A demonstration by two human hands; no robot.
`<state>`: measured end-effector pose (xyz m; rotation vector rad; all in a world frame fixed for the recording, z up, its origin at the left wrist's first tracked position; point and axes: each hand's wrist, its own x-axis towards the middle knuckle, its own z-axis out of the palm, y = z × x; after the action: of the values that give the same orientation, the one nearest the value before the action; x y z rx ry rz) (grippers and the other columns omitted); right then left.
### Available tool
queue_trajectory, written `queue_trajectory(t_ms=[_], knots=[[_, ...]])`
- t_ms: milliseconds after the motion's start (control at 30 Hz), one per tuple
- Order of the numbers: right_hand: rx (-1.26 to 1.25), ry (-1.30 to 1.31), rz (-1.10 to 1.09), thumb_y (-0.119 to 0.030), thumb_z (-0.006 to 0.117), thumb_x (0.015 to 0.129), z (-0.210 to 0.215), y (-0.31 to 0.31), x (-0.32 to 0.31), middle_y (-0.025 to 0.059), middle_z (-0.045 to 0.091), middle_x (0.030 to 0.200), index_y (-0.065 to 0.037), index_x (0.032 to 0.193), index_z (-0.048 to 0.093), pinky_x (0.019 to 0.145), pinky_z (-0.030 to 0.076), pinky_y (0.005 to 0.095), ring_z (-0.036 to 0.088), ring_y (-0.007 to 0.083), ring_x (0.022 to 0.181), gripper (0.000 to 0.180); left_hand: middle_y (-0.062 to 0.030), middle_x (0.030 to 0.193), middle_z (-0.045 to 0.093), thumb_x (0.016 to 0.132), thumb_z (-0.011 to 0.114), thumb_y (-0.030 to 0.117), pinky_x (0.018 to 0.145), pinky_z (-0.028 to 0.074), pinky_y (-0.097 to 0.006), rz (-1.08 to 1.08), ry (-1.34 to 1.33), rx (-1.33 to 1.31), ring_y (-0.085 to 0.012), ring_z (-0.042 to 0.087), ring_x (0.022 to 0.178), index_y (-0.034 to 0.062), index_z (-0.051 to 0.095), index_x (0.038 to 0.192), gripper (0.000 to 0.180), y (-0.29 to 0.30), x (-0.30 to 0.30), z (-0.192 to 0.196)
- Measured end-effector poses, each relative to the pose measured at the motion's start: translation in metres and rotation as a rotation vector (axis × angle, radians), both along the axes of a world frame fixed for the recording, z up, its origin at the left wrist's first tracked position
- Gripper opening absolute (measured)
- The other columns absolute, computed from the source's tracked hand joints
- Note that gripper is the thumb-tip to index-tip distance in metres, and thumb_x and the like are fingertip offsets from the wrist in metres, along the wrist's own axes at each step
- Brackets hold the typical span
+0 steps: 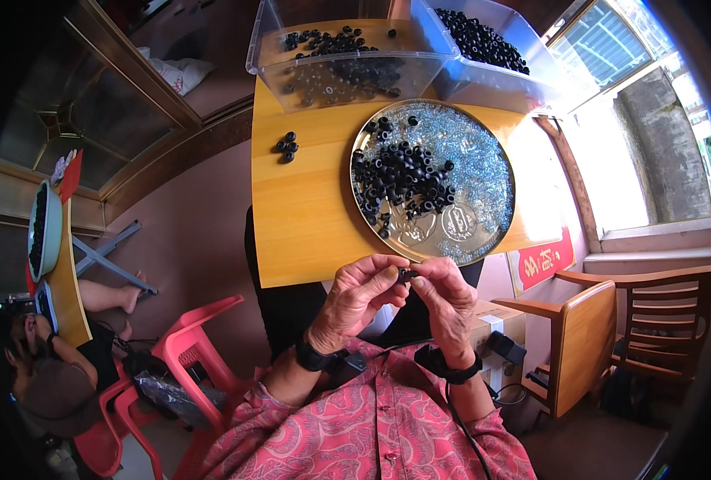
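Just off the table's near edge, my left hand and my right hand meet at the fingertips. Between them they pinch a small black part, mostly covered by the fingers. Beyond them lies a round metal tray with an embossed base. A heap of small black hollow parts fills its left half. Many tiny clear bluish beads are spread over the right side. Several more black parts sit on the table left of the tray.
At the table's far side stand a clear plastic bin holding scattered black parts and another bin heaped with them. A pink plastic chair is at left, wooden chairs at right. Another person sits far left beside a bowl.
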<state>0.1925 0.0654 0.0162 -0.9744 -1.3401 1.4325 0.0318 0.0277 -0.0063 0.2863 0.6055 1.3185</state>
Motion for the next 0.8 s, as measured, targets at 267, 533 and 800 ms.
queue_trajectory(t_ms=[267, 533, 800], knots=[[-0.008, 0.008, -0.004, 0.006, 0.070, 0.088, 0.0016, -0.0020, -0.0011, 0.0040, 0.060, 0.098, 0.002, 0.102, 0.069, 0.081, 0.046, 0.0230, 0.057, 0.0111, 0.092, 0.015, -0.0065, 0.092, 0.071, 0.100, 0.060, 0.015, 0.073, 0.061, -0.026, 0.015, 0.019, 0.000, -0.0124, 0.071, 0.081, 0.0017, 0.065, 0.119, 0.023, -0.0006, 0.0015, -0.0010], [-0.009, 0.029, -0.005, 0.006, 0.069, 0.088, -0.0018, -0.0039, -0.0003, 0.0042, 0.059, 0.100, 0.002, 0.103, 0.069, 0.081, 0.046, 0.0228, 0.057, 0.0111, 0.093, 0.016, -0.0071, 0.097, 0.069, 0.099, 0.061, 0.012, 0.070, 0.058, -0.025, 0.011, 0.030, -0.006, -0.0122, 0.067, 0.081, -0.0011, 0.064, 0.119, 0.024, -0.0012, 0.0023, 0.0007], [-0.030, 0.044, -0.017, 0.006, 0.068, 0.088, -0.0013, -0.0079, -0.0006, 0.0044, 0.058, 0.101, 0.002, 0.104, 0.069, 0.081, 0.046, 0.0227, 0.057, 0.0114, 0.093, 0.016, -0.0069, 0.094, 0.069, 0.099, 0.061, 0.013, 0.068, 0.059, -0.025, 0.013, 0.045, -0.010, -0.0124, 0.068, 0.081, -0.0013, 0.064, 0.118, 0.024, -0.0021, 0.0041, 0.0006]])
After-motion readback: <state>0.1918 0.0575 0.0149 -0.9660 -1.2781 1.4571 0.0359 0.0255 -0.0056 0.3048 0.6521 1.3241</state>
